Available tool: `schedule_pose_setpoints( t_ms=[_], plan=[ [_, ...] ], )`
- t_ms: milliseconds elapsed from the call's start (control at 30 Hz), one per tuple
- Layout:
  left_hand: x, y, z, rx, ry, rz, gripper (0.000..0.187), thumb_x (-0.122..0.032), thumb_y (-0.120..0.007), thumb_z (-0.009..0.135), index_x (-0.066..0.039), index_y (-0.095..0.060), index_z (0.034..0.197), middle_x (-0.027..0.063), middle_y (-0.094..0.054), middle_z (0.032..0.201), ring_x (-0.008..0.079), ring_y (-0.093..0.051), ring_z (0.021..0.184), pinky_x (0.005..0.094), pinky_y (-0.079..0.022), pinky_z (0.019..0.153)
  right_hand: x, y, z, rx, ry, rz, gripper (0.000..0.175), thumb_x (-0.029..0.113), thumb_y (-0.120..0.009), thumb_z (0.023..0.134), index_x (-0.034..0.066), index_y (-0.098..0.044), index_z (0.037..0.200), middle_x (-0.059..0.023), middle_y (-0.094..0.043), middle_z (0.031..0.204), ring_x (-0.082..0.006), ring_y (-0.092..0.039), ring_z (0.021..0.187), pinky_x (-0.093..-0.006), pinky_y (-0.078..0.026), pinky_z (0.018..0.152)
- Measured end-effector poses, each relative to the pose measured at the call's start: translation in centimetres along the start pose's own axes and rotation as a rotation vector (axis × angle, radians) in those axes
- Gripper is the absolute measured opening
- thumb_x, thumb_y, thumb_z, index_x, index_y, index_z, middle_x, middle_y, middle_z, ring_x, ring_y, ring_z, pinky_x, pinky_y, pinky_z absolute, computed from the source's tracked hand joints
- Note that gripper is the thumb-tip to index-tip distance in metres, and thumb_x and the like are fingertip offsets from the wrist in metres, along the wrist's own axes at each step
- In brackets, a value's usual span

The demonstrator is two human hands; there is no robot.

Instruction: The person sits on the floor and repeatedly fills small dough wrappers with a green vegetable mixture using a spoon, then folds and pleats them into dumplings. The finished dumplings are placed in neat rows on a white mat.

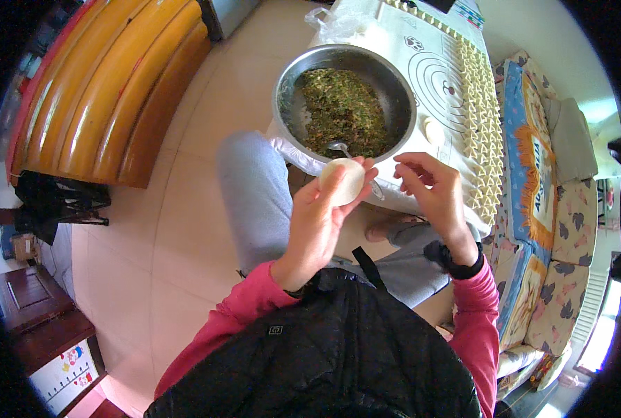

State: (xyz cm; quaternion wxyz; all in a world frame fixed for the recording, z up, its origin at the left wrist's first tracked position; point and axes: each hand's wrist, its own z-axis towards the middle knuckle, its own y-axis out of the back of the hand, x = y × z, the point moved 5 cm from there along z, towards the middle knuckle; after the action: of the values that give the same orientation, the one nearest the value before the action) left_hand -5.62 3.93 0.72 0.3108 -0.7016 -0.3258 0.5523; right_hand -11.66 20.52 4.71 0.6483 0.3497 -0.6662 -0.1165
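Observation:
My left hand (pixel 318 214) holds a round dough wrapper (pixel 348 183) across its palm and fingers, with the thumb over it. Just to the right, my right hand (pixel 428 188) is raised beside the table edge, fingers curled and apart from the wrapper, with nothing seen in it. Beyond both hands stands a large steel bowl (pixel 405 86) of chopped green and brown filling (pixel 344 109). A metal spoon (pixel 337 147) rests in the filling, its handle passing behind my left fingers. More round wrappers (pixel 434 130) lie on the mat right of the bowl.
Rows of folded dough pieces (pixel 480 130) line the right side of the printed white mat (pixel 420 68). A clear plastic bag (pixel 342 25) lies behind the bowl. A patterned sofa (pixel 564 219) stands at the right, a curved wooden piece of furniture (pixel 101 89) at the left.

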Motion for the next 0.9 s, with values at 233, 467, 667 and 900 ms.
schedule_pose_setpoints(
  t_ms=[233, 467, 667, 900],
  plan=[
    [-3.9, 4.4, -0.9, -0.179, -0.226, 0.186, 0.034, -0.025, -0.056, 0.097, 0.005, -0.055, 0.114, 0.0230, -0.065, 0.109, 0.0319, -0.066, 0.101, 0.0370, -0.055, 0.088, 0.6, -5.4, 1.5, 0.081, 0.728, -0.408, 0.035, 0.006, -0.067, 0.077, 0.0049, -0.064, 0.112, -0.0111, -0.059, 0.092, -0.0279, -0.063, 0.080, -0.0370, -0.054, 0.068],
    [-5.8, 5.5, -0.2, -0.166, -0.367, 0.493, 0.026, -0.015, -0.056, 0.097, 0.008, -0.061, 0.107, 0.0198, -0.068, 0.104, 0.0252, -0.067, 0.097, 0.0331, -0.053, 0.088, 2.1, -3.5, 4.4, -0.116, 0.665, -0.327, 0.018, 0.002, -0.065, 0.086, -0.0002, -0.066, 0.103, -0.0125, -0.059, 0.080, -0.0286, -0.061, 0.070, -0.0332, -0.050, 0.063],
    [-6.1, 6.4, -0.4, -0.221, -0.349, 0.531, 0.027, -0.015, -0.056, 0.096, 0.008, -0.061, 0.107, 0.0205, -0.068, 0.102, 0.0275, -0.068, 0.096, 0.0343, -0.054, 0.087, 2.5, -4.6, 4.6, -0.018, 0.707, -0.347, 0.015, 0.003, -0.065, 0.085, -0.0013, -0.066, 0.099, -0.0135, -0.061, 0.081, -0.0292, -0.062, 0.070, -0.0350, -0.050, 0.062],
    [-5.8, 7.0, 0.1, -0.266, -0.294, 0.342, 0.032, -0.019, -0.055, 0.097, 0.009, -0.058, 0.112, 0.0242, -0.064, 0.110, 0.0316, -0.067, 0.098, 0.0375, -0.055, 0.088, 2.1, -4.1, 4.8, -0.017, 0.622, -0.214, 0.011, 0.006, -0.066, 0.085, -0.0017, -0.068, 0.093, -0.0136, -0.063, 0.076, -0.0271, -0.063, 0.065, -0.0342, -0.050, 0.058]
  ],
)
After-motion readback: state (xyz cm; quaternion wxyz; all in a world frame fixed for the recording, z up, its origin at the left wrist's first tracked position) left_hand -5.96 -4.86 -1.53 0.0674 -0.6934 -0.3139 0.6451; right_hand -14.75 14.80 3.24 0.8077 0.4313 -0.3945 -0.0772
